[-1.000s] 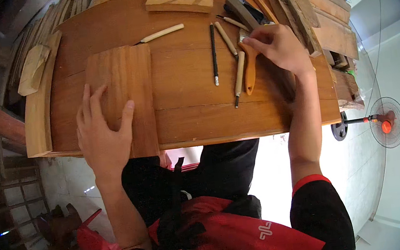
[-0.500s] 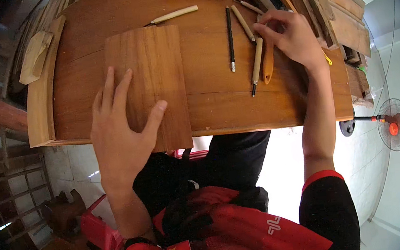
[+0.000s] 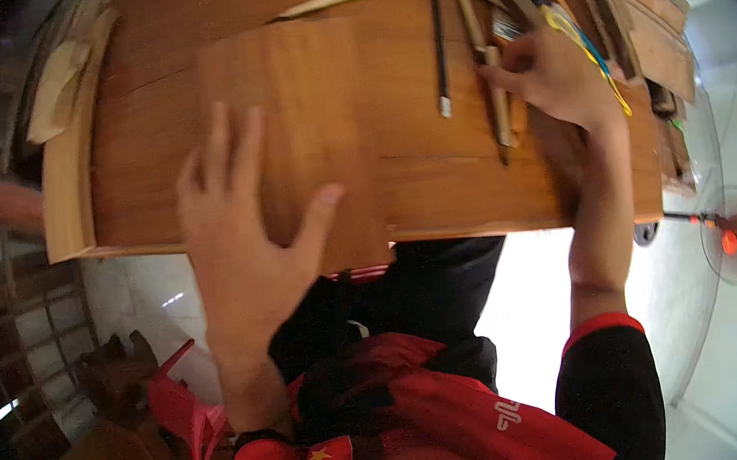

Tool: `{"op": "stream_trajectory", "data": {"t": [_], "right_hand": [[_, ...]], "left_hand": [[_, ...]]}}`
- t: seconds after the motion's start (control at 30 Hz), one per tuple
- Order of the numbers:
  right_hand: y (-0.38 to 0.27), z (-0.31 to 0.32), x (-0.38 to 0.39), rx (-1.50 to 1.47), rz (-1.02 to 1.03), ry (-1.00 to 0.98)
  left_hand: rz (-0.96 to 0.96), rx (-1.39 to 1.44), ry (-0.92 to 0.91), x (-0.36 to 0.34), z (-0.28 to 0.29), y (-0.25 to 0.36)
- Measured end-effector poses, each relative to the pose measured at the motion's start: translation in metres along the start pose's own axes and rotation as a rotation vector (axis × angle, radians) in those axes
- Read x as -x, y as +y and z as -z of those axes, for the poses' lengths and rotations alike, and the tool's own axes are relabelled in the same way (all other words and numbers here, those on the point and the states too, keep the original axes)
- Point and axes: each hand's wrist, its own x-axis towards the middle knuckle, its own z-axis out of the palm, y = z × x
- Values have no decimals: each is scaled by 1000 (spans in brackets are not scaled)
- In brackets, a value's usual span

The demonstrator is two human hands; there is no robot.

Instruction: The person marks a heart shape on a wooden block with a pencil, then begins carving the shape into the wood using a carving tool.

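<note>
My left hand [image 3: 246, 235] lies with fingers spread on a flat rectangular wooden board [image 3: 308, 100], whose near end sticks out past the table edge. To the right, my right hand [image 3: 556, 77] is curled, thumb and fingertips together, over a row of hand tools. Its fingertips meet a wood-handled tool with a dark tip [image 3: 501, 119]; blur hides whether they grip it. An orange-handled brush [image 3: 517, 118] lies partly hidden beside that tool. A black pencil [image 3: 441, 58] and another wooden handle [image 3: 469, 14] lie to the left of this hand.
Another wood-handled tool [image 3: 329, 1] lies beyond the board on the brown table [image 3: 428, 196]. Stacked planks [image 3: 655, 34] line the right side, with a yellow looped item [image 3: 589, 50] by my wrist. Wood pieces [image 3: 67, 173] stand at the left. A fan [image 3: 733, 234] stands at the far right.
The view has shifted a little. The board and my left hand have slid right. The dark-tipped tool has swung nearer upright in view beneath my right hand, and more of the yellow item shows.
</note>
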Motion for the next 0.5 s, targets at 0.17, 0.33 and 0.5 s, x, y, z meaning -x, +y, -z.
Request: {"op": "stream_trajectory", "data": {"t": [0.17,0.33,0.5], "right_hand": [[0,14,-5,-440,-51,285],[-20,5,-5,-953,-11,250],[-32,-3,-5,-911,69,103]], "left_hand": [[45,37,-49,0,-1,22],[26,238,-59,-2,-4,28],[93,834,-71,-20,-5,-13]]}}
